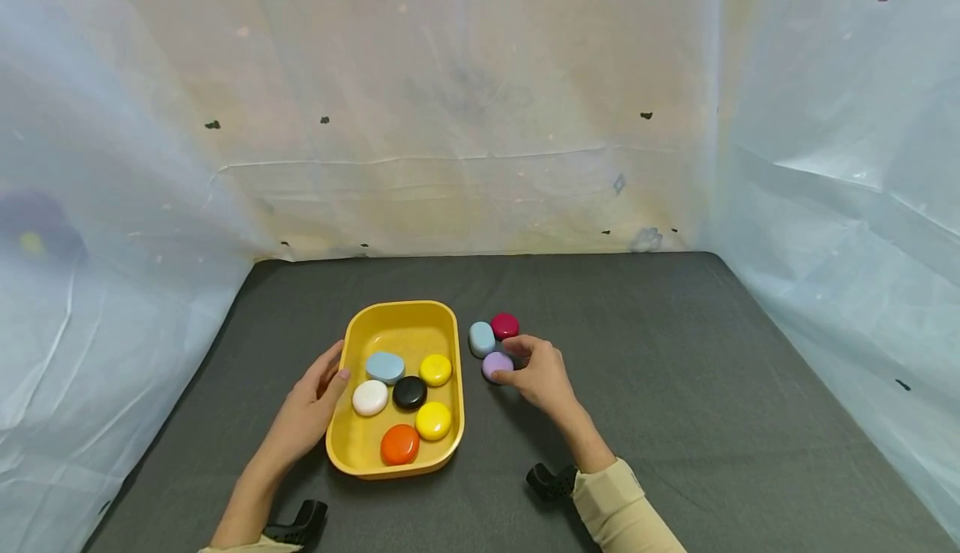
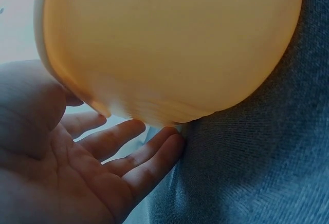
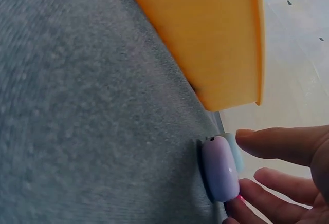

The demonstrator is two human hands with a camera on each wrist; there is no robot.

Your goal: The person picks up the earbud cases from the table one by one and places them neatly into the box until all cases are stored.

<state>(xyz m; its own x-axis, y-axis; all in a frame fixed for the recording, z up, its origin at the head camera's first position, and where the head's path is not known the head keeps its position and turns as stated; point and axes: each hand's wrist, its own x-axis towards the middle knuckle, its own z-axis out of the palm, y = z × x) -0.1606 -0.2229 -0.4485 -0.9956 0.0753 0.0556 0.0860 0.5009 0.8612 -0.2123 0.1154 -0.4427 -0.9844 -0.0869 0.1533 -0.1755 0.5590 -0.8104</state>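
My left hand (image 1: 306, 409) rests against the left side of a yellow tray (image 1: 457, 394), thumb by the rim. In the left wrist view its fingers (image 2: 149, 165) lie extended along the outer wall. Right of the tray, my right hand (image 1: 538, 374) reaches over a glossy purple pebble-shaped piece (image 1: 497, 364). In the right wrist view the thumb (image 3: 277, 143) and fingers are spread around this purple piece (image 3: 220, 170), which lies on the cloth and has a small dark spot at one end. Beside it are a light blue piece (image 1: 482, 339) and a dark red one (image 1: 505, 325).
Inside the tray lie several similar pieces: blue (image 1: 386, 367), white (image 1: 370, 398), black (image 1: 409, 393), orange (image 1: 400, 444) and two yellow (image 1: 435, 369). Dark grey cloth (image 1: 675, 386) covers the table. Pale plastic sheeting (image 1: 480, 103) hangs behind and at both sides.
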